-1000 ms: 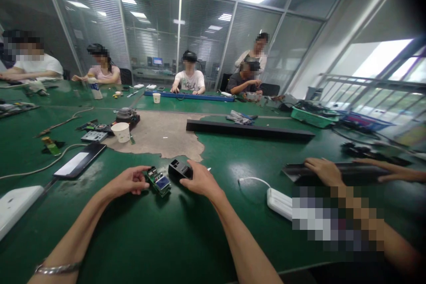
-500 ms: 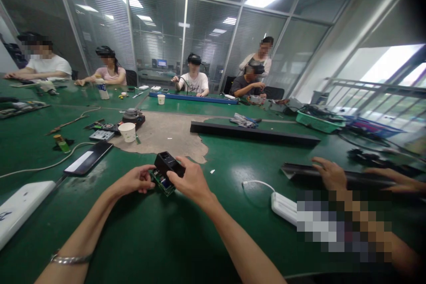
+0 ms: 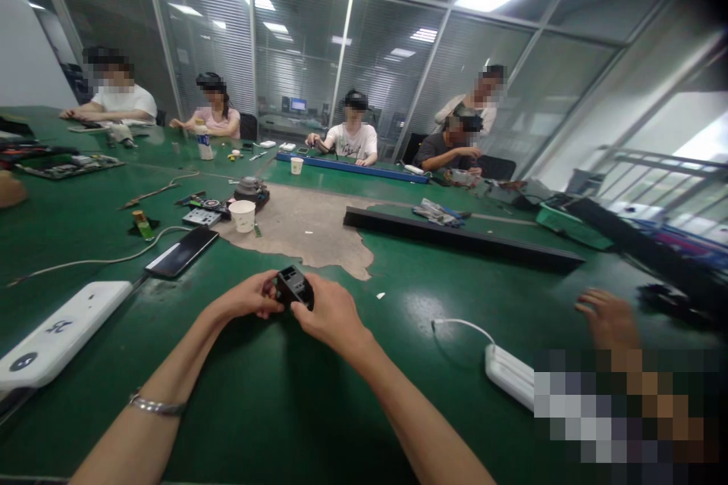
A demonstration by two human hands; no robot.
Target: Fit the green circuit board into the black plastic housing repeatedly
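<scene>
- Curling at the black housing's [image 3: 292,285] left edge, the left hand [image 3: 258,297] has unclear hold.
- Right hand [image 3: 333,309] grips the housing, lower centre; the circuit board, visible earlier, is hidden.
- Right: dark bar [image 3: 642,242] now slants, away from a co-worker's hand [image 3: 613,318].

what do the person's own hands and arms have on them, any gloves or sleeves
The left hand is ungloved, with a shiny silver-coloured bracelet around that arm near the wrist. The right hand is ungloved too, with nothing at its wrist. No sleeves show on either forearm.
</scene>
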